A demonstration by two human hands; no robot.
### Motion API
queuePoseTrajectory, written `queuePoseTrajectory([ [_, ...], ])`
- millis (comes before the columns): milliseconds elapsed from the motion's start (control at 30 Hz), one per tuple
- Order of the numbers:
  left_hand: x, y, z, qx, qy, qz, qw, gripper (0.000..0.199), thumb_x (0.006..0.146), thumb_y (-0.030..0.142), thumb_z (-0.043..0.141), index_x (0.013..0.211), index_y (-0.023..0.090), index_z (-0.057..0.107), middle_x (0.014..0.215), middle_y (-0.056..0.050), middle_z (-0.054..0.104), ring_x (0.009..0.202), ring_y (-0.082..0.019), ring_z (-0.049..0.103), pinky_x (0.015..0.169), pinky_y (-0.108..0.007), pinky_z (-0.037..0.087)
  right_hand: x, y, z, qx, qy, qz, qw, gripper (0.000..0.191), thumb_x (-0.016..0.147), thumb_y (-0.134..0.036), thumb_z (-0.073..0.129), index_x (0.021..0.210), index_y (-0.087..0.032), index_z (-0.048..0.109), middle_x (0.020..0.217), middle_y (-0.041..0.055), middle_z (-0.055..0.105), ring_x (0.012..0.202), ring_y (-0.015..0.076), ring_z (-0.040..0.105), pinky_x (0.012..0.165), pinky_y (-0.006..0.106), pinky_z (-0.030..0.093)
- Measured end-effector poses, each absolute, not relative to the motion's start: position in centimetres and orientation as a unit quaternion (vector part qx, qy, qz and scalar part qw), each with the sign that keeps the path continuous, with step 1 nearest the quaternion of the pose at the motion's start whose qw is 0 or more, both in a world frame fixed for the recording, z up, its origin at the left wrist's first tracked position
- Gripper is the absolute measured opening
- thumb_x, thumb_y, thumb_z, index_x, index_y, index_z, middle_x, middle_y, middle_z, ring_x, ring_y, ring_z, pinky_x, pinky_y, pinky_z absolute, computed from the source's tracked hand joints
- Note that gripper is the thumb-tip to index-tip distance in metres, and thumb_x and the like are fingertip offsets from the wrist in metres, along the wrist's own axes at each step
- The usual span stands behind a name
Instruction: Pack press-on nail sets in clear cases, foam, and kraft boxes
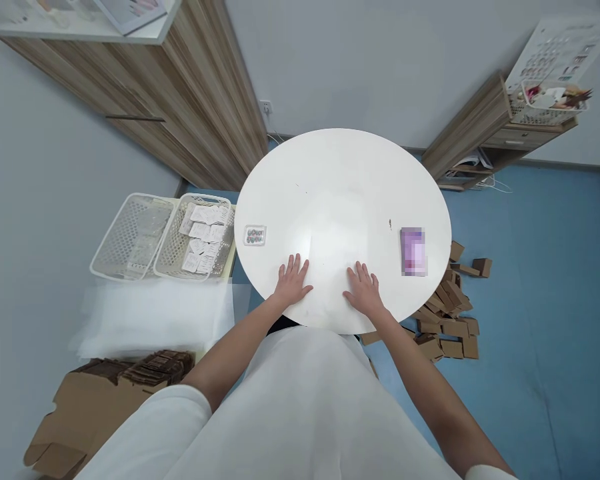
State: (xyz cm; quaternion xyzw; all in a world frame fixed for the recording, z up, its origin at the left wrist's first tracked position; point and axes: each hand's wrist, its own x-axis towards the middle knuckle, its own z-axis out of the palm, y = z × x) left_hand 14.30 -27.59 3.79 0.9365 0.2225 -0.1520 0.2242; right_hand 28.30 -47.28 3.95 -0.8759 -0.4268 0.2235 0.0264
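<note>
Both palms rest flat on a round white table (340,173). My left hand (291,281) lies near the front edge with fingers spread, holding nothing. To its upper left sits a small clear tray (255,235) with several dark round items in it, too small to name. My right hand (364,290) is also spread on the tabletop and holds nothing. Right of it, near the table's right edge, lies a purple rectangular object (413,251), blurred by pixelation. Neither hand touches the tray or the purple object.
At left stand two white baskets, one (163,267) with white packets, the other (97,263) with clear items. White sheets (155,313) and flattened cardboard (95,407) lie below. Small brown boxes (453,327) are piled on the floor at right. Wooden cabinets (205,87) stand behind.
</note>
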Motion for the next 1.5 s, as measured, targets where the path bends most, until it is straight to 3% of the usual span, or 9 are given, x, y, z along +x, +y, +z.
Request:
queuePoseTrajectory([
  [167,11.3,-23.0,4.7,0.894,0.332,-0.111,0.279,0.072,0.079,0.047,0.046,0.138,0.018,0.017,0.147,-0.015,0.002,0.134,-0.032,-0.002,0.102,-0.052,0.011,26.5,-42.7,4.9,-0.874,-0.423,0.233,0.043,0.059,0.081,-0.031,0.044,0.134,-0.018,0.024,0.146,0.0134,0.012,0.134,0.0280,0.010,0.101,0.047,0.019],
  [367,7.8,-15.5,5.5,0.828,0.413,-0.085,0.370,0.077,0.076,0.051,0.048,0.138,0.016,0.016,0.146,-0.016,0.004,0.134,-0.032,0.005,0.103,-0.048,0.018,25.0,-34.4,6.0,-0.830,-0.427,0.343,0.108,0.057,0.081,-0.037,0.044,0.132,-0.018,0.029,0.142,0.0124,0.024,0.129,0.0240,0.027,0.098,0.040,0.032],
  [533,7.6,-11.2,4.5,0.778,0.416,-0.040,0.468,0.073,0.077,0.049,0.049,0.136,0.018,0.021,0.144,-0.013,0.019,0.132,-0.028,0.015,0.105,-0.041,0.020,23.6,-27.1,5.7,-0.798,-0.411,0.389,0.206,0.054,0.078,-0.037,0.049,0.128,-0.020,0.037,0.133,0.0096,0.039,0.120,0.0226,0.039,0.098,0.039,0.034],
  [733,8.6,-9.1,3.2,0.706,0.449,-0.027,0.547,0.067,0.076,0.038,0.055,0.134,0.021,0.025,0.138,-0.011,0.030,0.120,-0.025,0.036,0.095,-0.036,0.036,22.3,-22.2,3.6,-0.779,-0.269,0.439,0.358,0.054,0.074,-0.035,0.055,0.125,-0.024,0.040,0.127,0.0084,0.045,0.101,0.0195,0.053,0.084,0.037,0.046],
  [867,8.9,-8.4,3.5,0.698,0.449,-0.054,0.554,0.064,0.075,0.027,0.053,0.133,0.021,0.027,0.131,-0.010,0.035,0.112,-0.020,0.043,0.087,-0.032,0.041,22.3,-21.3,3.1,-0.755,-0.175,0.464,0.429,0.054,0.073,-0.029,0.056,0.124,-0.022,0.041,0.121,0.0085,0.049,0.092,0.0152,0.056,0.084,0.035,0.046],
  [1067,10.0,-8.4,3.8,0.690,0.445,-0.067,0.566,0.057,0.071,0.017,0.052,0.126,0.022,0.038,0.123,-0.008,0.041,0.106,-0.019,0.046,0.082,-0.029,0.043,22.2,-20.9,3.2,-0.722,-0.129,0.498,0.462,0.056,0.069,-0.023,0.058,0.124,-0.019,0.043,0.115,0.0080,0.051,0.090,0.0143,0.056,0.083,0.034,0.045],
  [1300,11.3,-10.7,5.7,0.680,0.436,-0.047,0.588,0.058,0.070,0.016,0.052,0.126,0.018,0.039,0.120,-0.009,0.044,0.104,-0.019,0.046,0.081,-0.029,0.044,22.5,-23.9,5.1,-0.729,-0.097,0.469,0.490,0.052,0.068,-0.022,0.057,0.119,-0.019,0.048,0.107,0.0060,0.051,0.078,0.0106,0.054,0.075,0.030,0.047],
  [1500,13.2,-15.8,8.1,0.695,0.392,-0.036,0.602,0.054,0.068,0.016,0.055,0.122,0.019,0.046,0.115,-0.009,0.050,0.099,-0.018,0.050,0.080,-0.030,0.044,23.5,-30.8,7.9,-0.738,-0.113,0.426,0.511,0.053,0.069,-0.024,0.056,0.121,-0.023,0.047,0.111,0.0065,0.050,0.082,0.0112,0.053,0.074,0.030,0.047],
])
